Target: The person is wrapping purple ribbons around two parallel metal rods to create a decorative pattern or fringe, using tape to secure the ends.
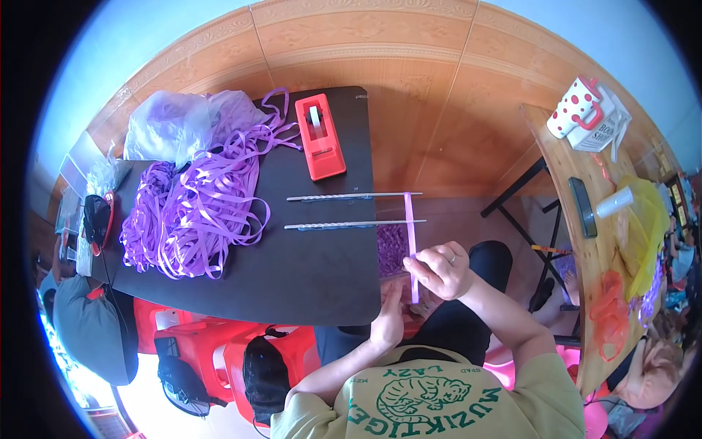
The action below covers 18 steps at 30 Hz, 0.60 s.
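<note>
A: Where are the hands?

B: The right hand (442,269) pinches a purple strip (411,245) draped over two metal rods (351,211) that jut off the black table's (307,271) 3 o'clock edge. The left hand (387,322) rests flat at the table corner, grasping nothing.

A: What could go wrong?

B: I judge a hard tug could roll the loose rods. The strip might slide off. The ribbon heap (194,212) at 9 o'clock may tangle.

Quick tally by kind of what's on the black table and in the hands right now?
Metal rods: 2
Red tape dispenser: 1
Pile of purple ribbon: 1
Clear plastic bag: 1
Purple ribbon strip pinched by right hand: 1
Total: 6
</note>
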Each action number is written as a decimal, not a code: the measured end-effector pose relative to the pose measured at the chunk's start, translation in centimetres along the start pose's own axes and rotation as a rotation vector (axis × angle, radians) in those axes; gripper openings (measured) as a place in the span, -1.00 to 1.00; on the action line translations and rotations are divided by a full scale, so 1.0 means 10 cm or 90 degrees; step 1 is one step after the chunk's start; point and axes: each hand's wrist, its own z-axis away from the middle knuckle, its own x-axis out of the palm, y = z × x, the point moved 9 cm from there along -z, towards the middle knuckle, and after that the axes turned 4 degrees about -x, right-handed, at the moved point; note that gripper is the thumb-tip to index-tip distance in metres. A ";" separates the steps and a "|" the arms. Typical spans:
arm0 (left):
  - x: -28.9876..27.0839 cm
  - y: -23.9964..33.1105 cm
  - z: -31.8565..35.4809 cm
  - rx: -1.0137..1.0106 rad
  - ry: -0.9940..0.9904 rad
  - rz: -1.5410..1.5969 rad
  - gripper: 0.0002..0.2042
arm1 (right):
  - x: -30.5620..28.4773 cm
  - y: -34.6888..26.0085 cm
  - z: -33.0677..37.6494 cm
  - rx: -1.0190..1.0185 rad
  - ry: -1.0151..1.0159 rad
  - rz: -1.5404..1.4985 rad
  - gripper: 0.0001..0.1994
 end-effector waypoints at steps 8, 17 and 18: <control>0.08 -0.09 -0.27 -0.032 -0.039 -0.098 -0.80 | -0.17 0.31 -0.53 0.110 0.027 -0.129 -0.66; 0.39 0.23 -0.85 0.131 -0.020 -0.094 -0.79 | 0.67 1.59 -0.42 0.586 -0.053 -0.624 -0.88; 0.41 0.25 -0.91 0.133 -0.019 -0.094 -0.79 | 0.84 1.67 -0.25 0.710 -0.069 -0.702 -0.88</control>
